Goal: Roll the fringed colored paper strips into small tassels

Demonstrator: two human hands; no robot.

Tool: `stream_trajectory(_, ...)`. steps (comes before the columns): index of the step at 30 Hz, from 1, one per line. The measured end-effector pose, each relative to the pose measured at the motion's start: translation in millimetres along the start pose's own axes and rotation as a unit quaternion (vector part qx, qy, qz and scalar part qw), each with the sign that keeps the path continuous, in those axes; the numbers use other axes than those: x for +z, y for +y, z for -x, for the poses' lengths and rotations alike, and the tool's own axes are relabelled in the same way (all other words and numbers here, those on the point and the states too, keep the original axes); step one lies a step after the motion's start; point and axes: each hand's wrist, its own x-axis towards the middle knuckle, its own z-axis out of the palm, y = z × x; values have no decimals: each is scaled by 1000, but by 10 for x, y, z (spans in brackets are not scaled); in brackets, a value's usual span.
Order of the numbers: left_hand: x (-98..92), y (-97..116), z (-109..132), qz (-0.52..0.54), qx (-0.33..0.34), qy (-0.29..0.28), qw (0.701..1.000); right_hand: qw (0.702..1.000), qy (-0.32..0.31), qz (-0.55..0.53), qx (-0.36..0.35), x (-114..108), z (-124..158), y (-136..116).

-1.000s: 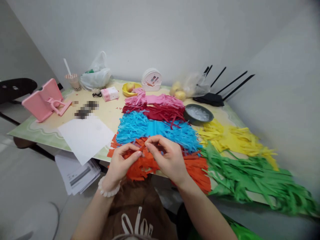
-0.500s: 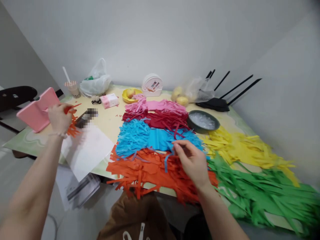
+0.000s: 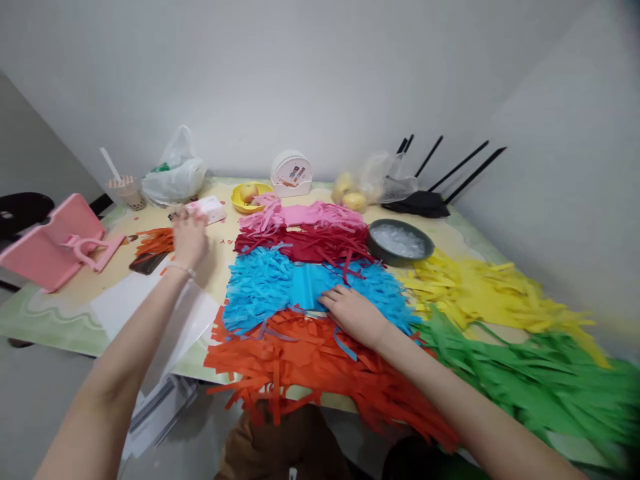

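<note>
The blue fringed paper [image 3: 301,280] lies spread across the middle of the table [image 3: 214,235], its smooth centre strip running between two shaggy ends. Taking that sheet as the middle of the dial, the right hand [image 3: 353,315] comes in from four o'clock, palm down, its fingers close together and bent, with the tips at the near edge of the smooth strip; whether they pinch the paper, I cannot tell. A large orange fringed sheet [image 3: 300,357] sits at six o'clock, overhanging the table's edge, while a dark red one [image 3: 305,245] and then a pink one [image 3: 320,216] are stacked outward toward twelve. Yellow fringe [image 3: 477,287] spreads at three o'clock and green fringe [image 3: 520,373] at four. At two o'clock stands a dark bowl [image 3: 397,259] of clear pieces. The left hand [image 3: 190,237] is at ten o'clock, blurred, just beside a pink-and-white packet [image 3: 214,210]; I cannot tell whether its fingers are apart or closed. A small orange fringed bundle [image 3: 156,241] lies just past that hand, between nine and ten, partly over a dark flat object [image 3: 147,264]. White paper [image 3: 113,307] is at nine, with a pink stand [image 3: 53,243] farther out.
</note>
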Motion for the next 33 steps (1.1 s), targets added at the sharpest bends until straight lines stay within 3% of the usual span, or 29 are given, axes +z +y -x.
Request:
stream_trajectory(2,1,547,156,15,98,-69,993,1000,-8,20,2,3,29,9)
stream_trajectory(5,149,1319,462,34,220,-185,957,999,-15,40,8,-23,73,25)
stream_trajectory(8,338,1751,700,35,276,-272,921,998,-17,50,21,-65,101,45)
stream_trajectory(12,480,1826,785,17,292,-323,900,997,-12,50,50,-98,102,73)
stream_trajectory(17,503,1833,709,-5,279,-311,909,997,1,33,72,-102,81,85)
stream_trajectory(26,488,2098,753,-23,276,-306,911,997,18,-27,76,-164,55,117)
stream_trajectory(33,583,2001,524,7,275,-388,880,992,3,-95,80,-188,-6,277)
